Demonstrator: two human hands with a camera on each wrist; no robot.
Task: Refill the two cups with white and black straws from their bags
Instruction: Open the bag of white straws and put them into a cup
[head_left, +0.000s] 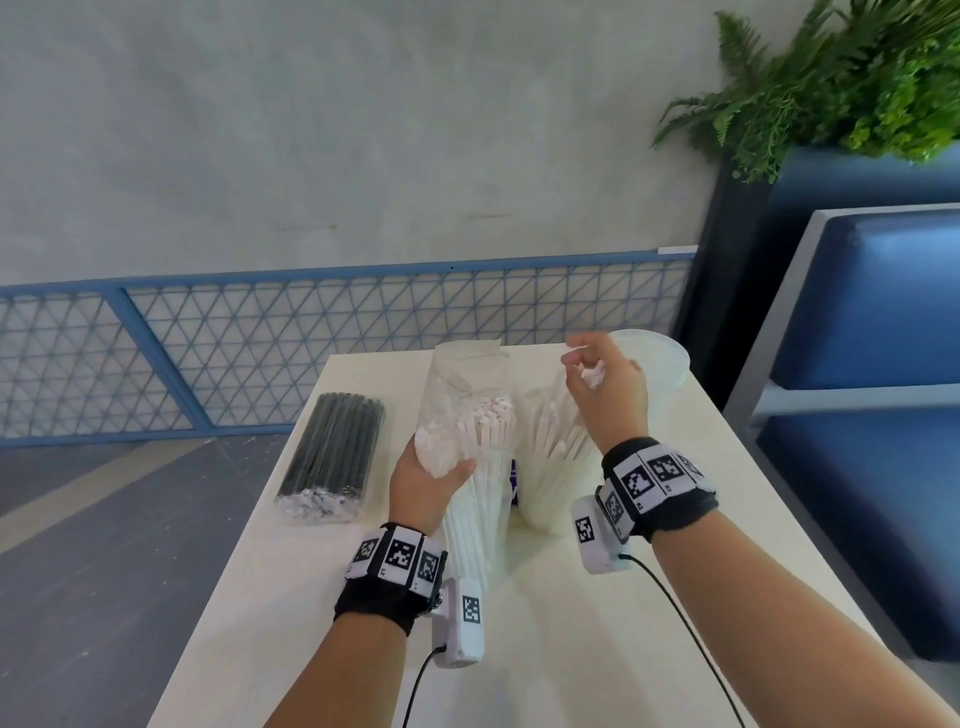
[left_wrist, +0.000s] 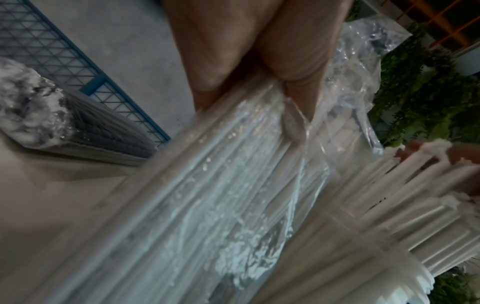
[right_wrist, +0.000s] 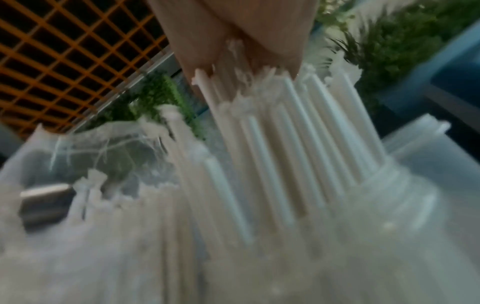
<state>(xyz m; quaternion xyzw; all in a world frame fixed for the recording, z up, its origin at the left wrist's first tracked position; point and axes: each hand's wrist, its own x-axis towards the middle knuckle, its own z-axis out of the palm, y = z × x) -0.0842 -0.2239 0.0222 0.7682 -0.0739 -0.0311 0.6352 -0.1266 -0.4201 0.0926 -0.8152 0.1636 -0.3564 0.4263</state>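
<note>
My left hand (head_left: 431, 480) grips the clear bag of white straws (head_left: 475, 431), which stands upright on the table with its top open. In the left wrist view the fingers (left_wrist: 293, 82) curl round the bag's plastic (left_wrist: 207, 185). My right hand (head_left: 605, 389) pinches the tops of a bunch of white straws (right_wrist: 272, 144) that fan out of a translucent cup (head_left: 550, 519) just right of the bag. A second, empty cup (head_left: 657, 358) stands behind my right hand. The sealed bag of black straws (head_left: 330, 457) lies flat at the table's left edge.
The cream table (head_left: 571, 649) has bare surface near me, and both wrist cables trail over it. A blue mesh railing (head_left: 311, 353) runs behind, a blue padded bench (head_left: 872, 389) stands on the right, and a fern planter (head_left: 831, 78) sits at the back right.
</note>
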